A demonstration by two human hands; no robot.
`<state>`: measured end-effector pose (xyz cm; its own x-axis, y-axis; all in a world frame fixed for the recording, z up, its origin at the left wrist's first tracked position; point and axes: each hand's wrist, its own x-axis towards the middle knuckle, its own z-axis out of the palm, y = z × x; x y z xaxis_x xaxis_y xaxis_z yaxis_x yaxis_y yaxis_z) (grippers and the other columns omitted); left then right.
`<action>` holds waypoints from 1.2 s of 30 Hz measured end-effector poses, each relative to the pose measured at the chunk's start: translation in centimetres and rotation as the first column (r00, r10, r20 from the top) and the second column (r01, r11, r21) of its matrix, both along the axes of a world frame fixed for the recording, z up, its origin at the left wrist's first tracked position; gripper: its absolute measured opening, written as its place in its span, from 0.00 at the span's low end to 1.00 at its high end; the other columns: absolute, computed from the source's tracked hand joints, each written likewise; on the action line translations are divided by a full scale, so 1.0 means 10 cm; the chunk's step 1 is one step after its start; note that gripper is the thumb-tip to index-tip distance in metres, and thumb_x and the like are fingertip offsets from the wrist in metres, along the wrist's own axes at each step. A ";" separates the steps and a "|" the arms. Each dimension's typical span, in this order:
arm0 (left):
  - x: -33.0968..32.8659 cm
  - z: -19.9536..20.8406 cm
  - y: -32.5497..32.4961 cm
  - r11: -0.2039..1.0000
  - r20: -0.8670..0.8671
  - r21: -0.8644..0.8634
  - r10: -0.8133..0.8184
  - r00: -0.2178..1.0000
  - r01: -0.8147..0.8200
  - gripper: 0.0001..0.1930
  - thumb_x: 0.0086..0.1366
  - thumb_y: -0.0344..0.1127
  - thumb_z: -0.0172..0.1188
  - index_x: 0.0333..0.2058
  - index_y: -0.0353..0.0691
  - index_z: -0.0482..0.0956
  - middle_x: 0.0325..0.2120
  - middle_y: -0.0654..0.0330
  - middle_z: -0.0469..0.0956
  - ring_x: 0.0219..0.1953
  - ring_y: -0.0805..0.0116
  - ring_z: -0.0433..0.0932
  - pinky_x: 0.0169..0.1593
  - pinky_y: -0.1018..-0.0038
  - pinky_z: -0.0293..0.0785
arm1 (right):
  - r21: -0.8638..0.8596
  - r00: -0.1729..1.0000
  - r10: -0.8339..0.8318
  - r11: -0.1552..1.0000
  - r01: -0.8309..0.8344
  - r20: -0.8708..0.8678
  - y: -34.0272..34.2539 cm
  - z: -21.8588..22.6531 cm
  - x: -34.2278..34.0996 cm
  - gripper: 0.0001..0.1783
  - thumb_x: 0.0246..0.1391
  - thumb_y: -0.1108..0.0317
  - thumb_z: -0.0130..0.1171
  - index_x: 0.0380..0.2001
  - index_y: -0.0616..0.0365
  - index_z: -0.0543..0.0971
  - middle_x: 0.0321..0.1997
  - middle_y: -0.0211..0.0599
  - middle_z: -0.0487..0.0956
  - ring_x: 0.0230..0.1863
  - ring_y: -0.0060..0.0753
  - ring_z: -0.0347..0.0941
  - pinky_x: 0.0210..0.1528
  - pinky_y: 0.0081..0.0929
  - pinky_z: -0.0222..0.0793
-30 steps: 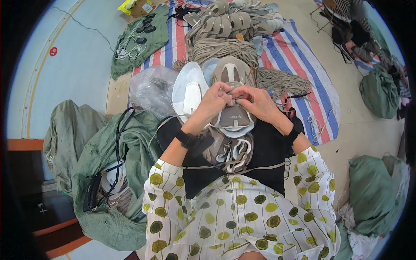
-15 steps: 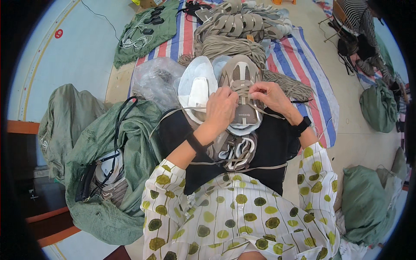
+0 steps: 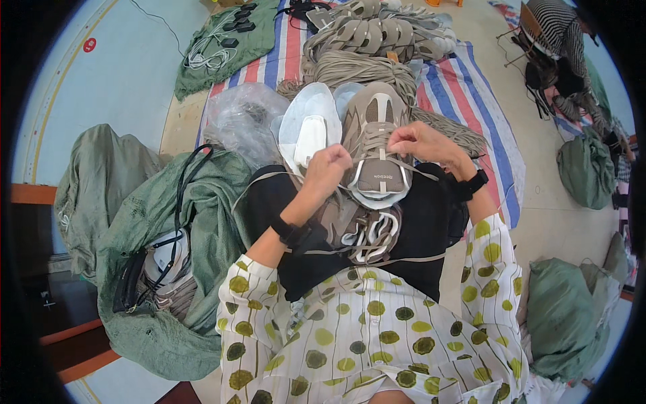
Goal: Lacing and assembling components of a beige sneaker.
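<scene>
A taupe shoe upper (image 3: pixel 371 102) rests toe-away over my lap, its tongue (image 3: pixel 381 175) turned toward me. Flat taupe shoelace (image 3: pixel 375 137) crosses the front of the upper. My left hand (image 3: pixel 326 166), left of the tongue, is closed in a pinch on a lace strand. To the right of the eyelets, my right hand (image 3: pixel 425 143) pinches lace too. A pale-lined upper (image 3: pixel 308 124) lies bottom-up beside the laced one. Nearer my body, another brown and white upper (image 3: pixel 377 236) sits on my black-clad lap, with loose lace trailing across.
Ahead, a bundle of taupe laces (image 3: pixel 363 71) and a stack of uppers (image 3: pixel 377 37) lie on a striped sheet (image 3: pixel 464 101). A clear plastic bag (image 3: pixel 239 124) is left of them. An open green sack (image 3: pixel 134 337) holds shoe parts; another sack (image 3: pixel 562 303) stands right.
My left hand has drawn away from the laces, moving left and slightly toward me. The right hand stays near the eyelets. More of the crossed lacing now shows.
</scene>
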<state>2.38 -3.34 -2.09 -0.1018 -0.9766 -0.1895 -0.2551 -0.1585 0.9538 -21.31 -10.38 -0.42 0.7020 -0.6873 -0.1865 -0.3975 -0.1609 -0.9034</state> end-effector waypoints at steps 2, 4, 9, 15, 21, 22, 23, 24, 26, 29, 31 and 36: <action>-0.01 0.01 0.02 0.998 -0.043 0.034 -0.045 0.998 0.047 0.07 0.52 0.31 0.51 0.22 0.33 0.73 0.17 0.65 0.71 0.22 0.78 0.66 0.26 0.79 0.61 | 0.167 0.966 -0.101 0.984 0.062 0.236 0.03 0.00 0.05 0.06 0.50 0.68 0.54 0.28 0.60 0.73 0.16 0.20 0.67 0.22 0.12 0.61 0.26 0.15 0.58; -0.03 0.00 0.01 0.996 -0.067 0.079 -0.040 0.997 0.046 0.06 0.51 0.30 0.51 0.22 0.34 0.73 0.16 0.66 0.70 0.21 0.78 0.65 0.25 0.78 0.60 | 0.069 0.989 -0.006 0.998 -0.004 0.145 0.05 0.06 0.09 0.06 0.50 0.68 0.54 0.29 0.59 0.72 0.16 0.20 0.66 0.21 0.12 0.61 0.25 0.15 0.58; 0.22 0.00 -0.10 0.956 -0.184 0.260 0.190 0.964 -0.138 0.03 0.49 0.29 0.52 0.20 0.37 0.73 0.14 0.69 0.65 0.19 0.79 0.61 0.23 0.79 0.56 | 0.047 0.976 -0.211 0.977 0.209 0.055 0.14 -0.07 0.30 0.08 0.50 0.66 0.55 0.25 0.59 0.70 0.16 0.23 0.69 0.17 0.13 0.61 0.19 0.16 0.57; 0.31 0.09 -0.02 0.869 -0.317 0.495 0.179 0.932 0.001 0.03 0.49 0.29 0.53 0.19 0.40 0.70 0.11 0.72 0.57 0.15 0.79 0.58 0.20 0.79 0.52 | 0.051 0.945 -0.306 0.952 0.302 0.118 0.30 -0.04 0.18 0.06 0.52 0.67 0.53 0.30 0.58 0.71 0.21 0.25 0.73 0.21 0.12 0.63 0.23 0.13 0.58; -0.12 0.17 0.04 0.988 0.275 -0.145 -0.010 0.961 0.052 0.07 0.53 0.34 0.55 0.27 0.38 0.68 0.13 0.61 0.64 0.20 0.65 0.71 0.23 0.70 0.63 | -0.011 0.957 -0.239 0.970 0.244 0.164 0.25 -0.12 0.10 0.07 0.53 0.69 0.50 0.35 0.58 0.69 0.21 0.21 0.68 0.24 0.11 0.62 0.25 0.11 0.56; -0.21 0.21 0.06 0.921 0.435 -0.358 0.019 0.900 0.153 0.09 0.54 0.36 0.55 0.29 0.38 0.68 0.15 0.57 0.67 0.23 0.59 0.74 0.24 0.66 0.66 | 0.159 0.945 -0.273 0.956 0.246 0.181 0.19 -0.11 0.06 0.06 0.52 0.70 0.50 0.34 0.58 0.69 0.21 0.20 0.67 0.23 0.11 0.61 0.25 0.11 0.55; -0.25 0.23 0.07 0.921 0.436 -0.358 0.022 0.900 0.151 0.09 0.54 0.36 0.55 0.29 0.38 0.68 0.15 0.57 0.67 0.23 0.59 0.74 0.24 0.66 0.66 | 0.324 0.933 -0.303 0.918 0.230 0.196 0.15 -0.10 0.05 0.05 0.52 0.71 0.50 0.33 0.58 0.70 0.21 0.19 0.65 0.22 0.11 0.60 0.25 0.10 0.54; -0.28 0.24 0.06 0.829 0.532 -0.479 0.012 0.847 0.289 0.10 0.54 0.37 0.56 0.30 0.38 0.67 0.18 0.55 0.70 0.23 0.56 0.74 0.25 0.64 0.67 | 0.323 0.933 -0.301 0.918 0.228 0.197 0.16 -0.11 0.07 0.05 0.52 0.71 0.50 0.33 0.58 0.70 0.21 0.19 0.65 0.22 0.11 0.60 0.25 0.10 0.54; -0.28 0.23 0.04 0.707 0.620 -0.566 0.024 0.785 0.425 0.12 0.54 0.38 0.56 0.32 0.39 0.66 0.21 0.53 0.72 0.24 0.52 0.74 0.26 0.62 0.68 | 0.245 0.918 -0.354 0.919 0.308 0.175 0.20 -0.14 0.14 0.05 0.51 0.71 0.51 0.33 0.57 0.70 0.21 0.18 0.65 0.21 0.11 0.58 0.24 0.10 0.54; -0.27 0.14 -0.03 0.743 0.723 -0.470 0.015 0.690 0.476 0.09 0.55 0.37 0.55 0.29 0.39 0.67 0.19 0.53 0.72 0.24 0.52 0.75 0.26 0.60 0.69 | 0.215 0.908 -0.378 0.916 0.339 0.180 0.31 -0.07 0.19 0.06 0.51 0.70 0.51 0.34 0.58 0.70 0.22 0.21 0.68 0.22 0.11 0.61 0.24 0.11 0.55; -0.24 0.05 -0.06 0.748 0.624 -0.571 0.128 0.771 0.338 0.05 0.55 0.35 0.53 0.26 0.42 0.70 0.11 0.62 0.65 0.14 0.59 0.69 0.17 0.68 0.61 | 0.215 0.895 -0.395 0.911 0.352 0.206 0.32 -0.08 0.19 0.06 0.51 0.70 0.52 0.34 0.58 0.70 0.22 0.22 0.69 0.23 0.11 0.62 0.24 0.11 0.56; 0.05 0.18 -0.17 0.855 -0.325 0.506 0.068 0.943 0.113 0.04 0.53 0.31 0.50 0.21 0.42 0.69 0.10 0.76 0.56 0.10 0.83 0.50 0.14 0.83 0.42 | -0.262 0.925 -0.371 0.888 0.378 0.076 0.43 -0.01 0.28 0.13 0.48 0.72 0.56 0.39 0.60 0.70 0.21 0.26 0.72 0.23 0.18 0.67 0.27 0.17 0.64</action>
<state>2.92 -5.07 -0.31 -0.2652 -0.7449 -0.6122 0.0391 -0.6427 0.7651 -18.53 -6.08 -0.51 0.3845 -0.9215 0.0540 -0.4559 -0.2405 -0.8569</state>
